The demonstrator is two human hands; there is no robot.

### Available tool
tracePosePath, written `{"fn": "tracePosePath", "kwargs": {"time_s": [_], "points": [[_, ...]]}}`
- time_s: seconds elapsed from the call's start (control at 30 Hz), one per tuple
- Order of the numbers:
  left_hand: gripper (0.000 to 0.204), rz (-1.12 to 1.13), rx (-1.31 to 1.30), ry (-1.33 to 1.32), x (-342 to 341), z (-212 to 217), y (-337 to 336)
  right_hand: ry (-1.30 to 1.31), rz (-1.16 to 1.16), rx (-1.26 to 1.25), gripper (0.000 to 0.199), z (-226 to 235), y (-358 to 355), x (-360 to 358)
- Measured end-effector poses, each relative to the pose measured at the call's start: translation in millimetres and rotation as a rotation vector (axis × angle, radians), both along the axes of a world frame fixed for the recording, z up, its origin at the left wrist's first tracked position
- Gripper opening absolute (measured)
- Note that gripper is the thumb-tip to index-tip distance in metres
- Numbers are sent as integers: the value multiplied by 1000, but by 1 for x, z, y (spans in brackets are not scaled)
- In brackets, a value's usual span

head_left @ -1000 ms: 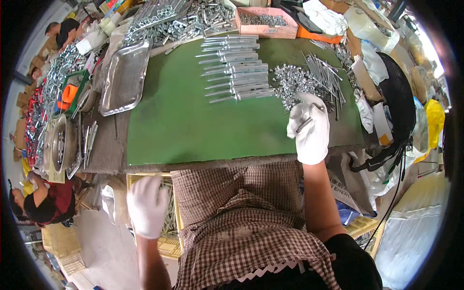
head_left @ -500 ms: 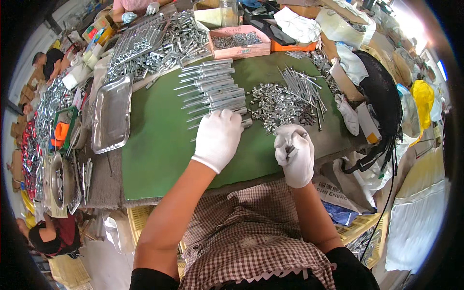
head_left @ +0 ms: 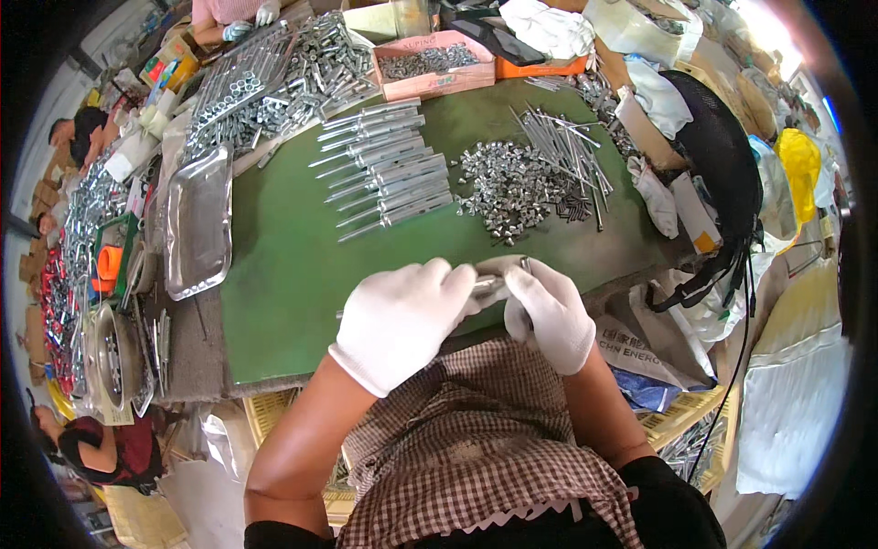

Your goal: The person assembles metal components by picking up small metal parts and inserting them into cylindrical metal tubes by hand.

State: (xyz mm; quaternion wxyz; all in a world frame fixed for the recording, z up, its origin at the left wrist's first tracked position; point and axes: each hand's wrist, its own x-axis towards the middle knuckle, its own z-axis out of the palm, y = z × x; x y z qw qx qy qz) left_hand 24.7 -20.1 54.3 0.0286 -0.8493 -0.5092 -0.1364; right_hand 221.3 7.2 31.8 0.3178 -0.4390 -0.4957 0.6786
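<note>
Both gloved hands met at the near edge of the green mat: left hand and right hand closed around a metal bolt piece, near the loose fastener pile.

White-gloved hands meet over a brown-and-white checked apron at the near edge of the green worktop, which carries silver bolts, a shiny steel tray at its left edge and a pink box at its far edge.
</note>
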Motion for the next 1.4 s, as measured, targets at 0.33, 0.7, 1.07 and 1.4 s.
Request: {"fn": "tracePosePath", "kwargs": {"time_s": [0.33,0.7,1.07,1.4], "points": [[34,17,27,-220,-7,-23,-16,-303,-1,236,15,-15,-2,5],[24,99,-14,-193,11,-28,-16,-713,-281,742,16,-30,29,29],[19,228,-131,-85,33,-32,-9,-605,-97,764,13,-31,30,32],[21,229,-149,-138,33,-33,-10,-642,66,883,19,-27,24,26]]}}
